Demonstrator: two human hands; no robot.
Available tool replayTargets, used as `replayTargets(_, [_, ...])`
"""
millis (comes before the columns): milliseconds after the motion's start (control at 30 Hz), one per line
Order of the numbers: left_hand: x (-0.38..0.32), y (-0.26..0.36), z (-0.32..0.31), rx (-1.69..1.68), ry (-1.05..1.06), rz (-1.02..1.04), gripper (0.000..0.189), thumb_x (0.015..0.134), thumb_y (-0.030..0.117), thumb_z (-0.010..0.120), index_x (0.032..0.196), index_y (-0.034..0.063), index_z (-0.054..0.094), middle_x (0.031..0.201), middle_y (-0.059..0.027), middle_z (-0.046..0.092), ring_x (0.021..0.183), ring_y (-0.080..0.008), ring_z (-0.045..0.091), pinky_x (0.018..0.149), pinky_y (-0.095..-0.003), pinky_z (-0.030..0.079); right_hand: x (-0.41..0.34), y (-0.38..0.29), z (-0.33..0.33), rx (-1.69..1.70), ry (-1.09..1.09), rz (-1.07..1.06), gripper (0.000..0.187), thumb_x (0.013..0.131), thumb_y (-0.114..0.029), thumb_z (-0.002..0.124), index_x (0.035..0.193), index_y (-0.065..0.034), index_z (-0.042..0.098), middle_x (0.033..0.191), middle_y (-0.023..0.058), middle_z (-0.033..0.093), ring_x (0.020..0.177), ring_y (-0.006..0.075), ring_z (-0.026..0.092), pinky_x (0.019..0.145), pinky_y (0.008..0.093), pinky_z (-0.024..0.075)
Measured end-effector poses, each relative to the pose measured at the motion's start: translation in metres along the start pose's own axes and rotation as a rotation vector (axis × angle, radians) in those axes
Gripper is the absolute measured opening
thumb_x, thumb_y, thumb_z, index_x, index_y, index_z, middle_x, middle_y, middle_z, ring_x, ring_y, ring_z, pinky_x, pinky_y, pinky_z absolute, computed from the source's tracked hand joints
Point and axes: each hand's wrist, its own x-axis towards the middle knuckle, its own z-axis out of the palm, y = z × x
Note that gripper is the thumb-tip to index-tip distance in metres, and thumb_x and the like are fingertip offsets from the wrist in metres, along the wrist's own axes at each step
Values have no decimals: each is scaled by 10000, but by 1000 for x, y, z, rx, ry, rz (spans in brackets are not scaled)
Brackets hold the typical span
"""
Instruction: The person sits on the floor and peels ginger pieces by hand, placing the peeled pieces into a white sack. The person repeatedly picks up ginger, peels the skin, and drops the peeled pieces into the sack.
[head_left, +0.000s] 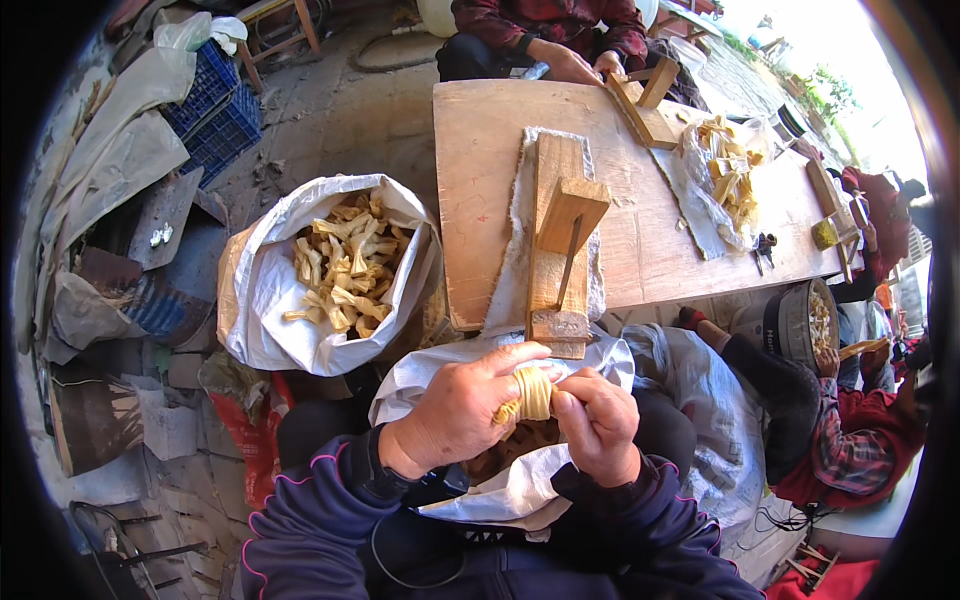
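In my left hand (456, 405) is a pale yellow roll (534, 393) of wrapped, strip-like material, with ruffled ends poking out below the fingers. My right hand (598, 421) pinches the roll's right end between thumb and fingers. Both hands are above a white woven sack (517, 487) in my lap, with brownish pieces inside it. Just beyond my hands, a wooden block stand (559, 277) with an upright block and a thin metal rod lies on a grey cloth (504, 300). At left, an opened white sack (262, 300) holds many knotted yellowish pieces (349, 262).
A wooden tabletop (480, 165) extends ahead and right. On it are a plastic bag of yellow strips (731, 180), small dark clips (765, 251) and another wooden stand (645, 112). Co-workers sit across and at right, near a bucket (784, 322). Blue crates (217, 124) stand left.
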Motion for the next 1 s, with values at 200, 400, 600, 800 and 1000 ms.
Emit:
replayTargets(200, [-5, 7, 6, 191, 54, -57, 236, 775, 38, 703, 1008, 7, 691, 1146, -138, 667, 873, -300, 707, 721, -349, 581, -2, 4, 13, -107, -76, 41, 122, 905, -56, 641, 1005, 4, 606, 775, 157, 612, 665, 333, 622, 595, 388, 497])
replayTargets(400, [-11, 6, 13, 316, 84, -23, 185, 771, 44, 707, 944, -17, 686, 1128, -128, 671, 771, -269, 705, 657, -345, 577, -7, 0, 17, -90, -164, 142, 174, 920, -106, 603, 1043, 16, 595, 835, 182, 616, 713, 357, 628, 634, 401, 509])
replayTargets(600, [-4, 2, 10, 143, 50, 182, 143, 805, -8, 692, 933, -63, 661, 1066, -142, 656, 760, -238, 682, 654, -336, 560, -12, -1, 19, 223, -131, 623, 275, 1041, -238, 473, 1002, -1, 607, 879, 163, 660, 663, 255, 614, 601, 335, 472])
replayTargets(800, [0, -3, -8, -640, 165, -215, 84, 893, 6, 630, 918, -52, 686, 1105, -131, 635, 795, -135, 622, 665, -268, 503, -11, -1, 18, 1098, -40, 817, 321, 1062, -379, 434, 1080, -88, 568, 673, -27, 441, 530, 74, 314, 505, 234, 243])
replayTargets(1000, [-1, -2, -14, -529, 261, -326, 67, 900, -5, 635, 929, -45, 681, 1050, -113, 662, 927, -174, 634, 821, -272, 497, -8, -3, 17, 1144, 54, 772, 326, 1049, -422, 443, 951, -114, 487, 641, -41, 353, 530, 67, 272, 499, 245, 217])
